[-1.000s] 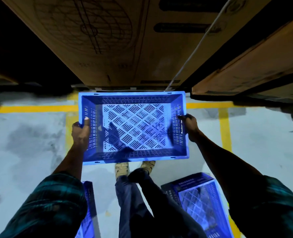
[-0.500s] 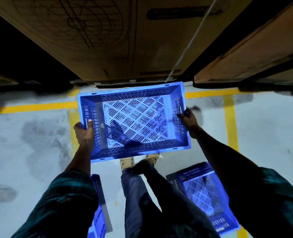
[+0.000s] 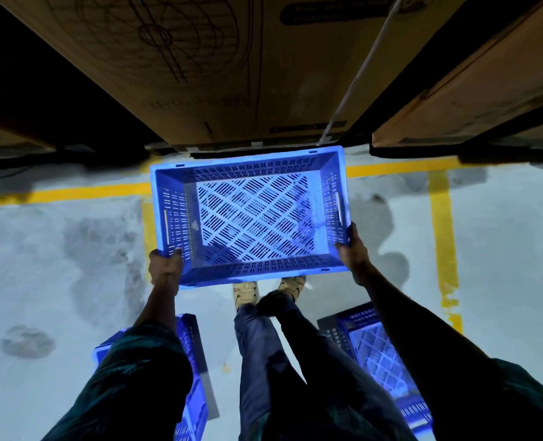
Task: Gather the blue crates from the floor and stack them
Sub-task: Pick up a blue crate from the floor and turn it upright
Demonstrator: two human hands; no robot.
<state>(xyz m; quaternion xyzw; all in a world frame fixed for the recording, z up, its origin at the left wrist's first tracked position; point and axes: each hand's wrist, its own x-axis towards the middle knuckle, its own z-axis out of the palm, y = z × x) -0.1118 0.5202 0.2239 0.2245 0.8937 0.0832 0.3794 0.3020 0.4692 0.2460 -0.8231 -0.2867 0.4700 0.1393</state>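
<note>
I hold an empty blue slotted crate (image 3: 254,218) out in front of me, above the floor, its open top facing me. My left hand (image 3: 165,265) grips its near left corner and my right hand (image 3: 351,251) grips its near right corner. Two more blue crates lie on the floor by my legs: one (image 3: 192,345) behind my left arm, largely hidden by the sleeve, and one (image 3: 375,351) under my right arm, partly hidden.
Large cardboard boxes (image 3: 216,65) stand just beyond the held crate, with another box (image 3: 470,90) at the right. Yellow lines (image 3: 440,224) mark the pale concrete floor. My feet (image 3: 246,292) stand below the crate.
My hands have slid from the crate's short sides toward its near corners. The crate has moved slightly forward, toward the cardboard boxes.
</note>
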